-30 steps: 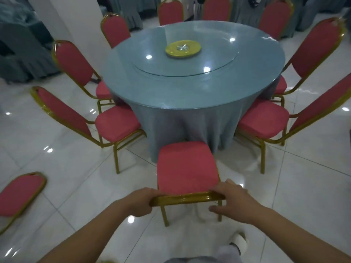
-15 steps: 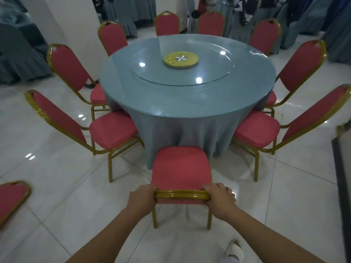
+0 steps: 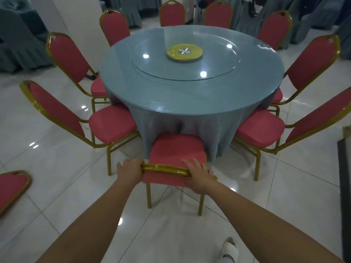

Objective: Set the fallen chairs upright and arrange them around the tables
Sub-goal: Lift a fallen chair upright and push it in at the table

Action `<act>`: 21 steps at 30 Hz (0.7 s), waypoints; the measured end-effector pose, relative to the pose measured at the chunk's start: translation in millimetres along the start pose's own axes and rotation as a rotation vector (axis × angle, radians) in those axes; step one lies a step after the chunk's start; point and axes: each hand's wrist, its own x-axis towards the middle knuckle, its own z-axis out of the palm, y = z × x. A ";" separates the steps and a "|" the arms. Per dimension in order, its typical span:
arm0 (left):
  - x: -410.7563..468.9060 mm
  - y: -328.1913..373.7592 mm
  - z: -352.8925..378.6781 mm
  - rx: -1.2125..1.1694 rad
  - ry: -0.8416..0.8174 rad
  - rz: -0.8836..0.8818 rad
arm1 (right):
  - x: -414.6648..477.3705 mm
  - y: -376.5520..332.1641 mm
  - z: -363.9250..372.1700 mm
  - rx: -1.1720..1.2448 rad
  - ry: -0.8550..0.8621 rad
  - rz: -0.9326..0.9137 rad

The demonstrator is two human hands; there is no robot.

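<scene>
A red padded chair with a gold frame (image 3: 176,150) stands upright in front of me, its seat touching the cloth of the round blue table (image 3: 190,88). My left hand (image 3: 130,170) grips the left end of the chair's gold top rail. My right hand (image 3: 198,173) lies over the right end of the rail with its fingers spread forward. Several more red chairs stand upright around the table, such as one at the left (image 3: 112,124) and one at the right (image 3: 260,128). Another red chair (image 3: 11,186) lies fallen at the far left edge.
A glass turntable with a yellow disc (image 3: 184,52) sits on the table. A white pillar (image 3: 76,16) stands at the back left, with blue-covered furniture (image 3: 19,44) behind. A dark frame (image 3: 344,177) edges the right. My white slipper (image 3: 229,251) shows below. The tiled floor is glossy.
The chair has slid forward until its seat meets the tablecloth, and I have stepped closer to the table. My right hand's fingers have spread over the rail.
</scene>
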 end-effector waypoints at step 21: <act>-3.2 189.1 -31.0 0.427 0.052 0.301 | -59.6 247.7 -59.9 0.454 0.179 0.000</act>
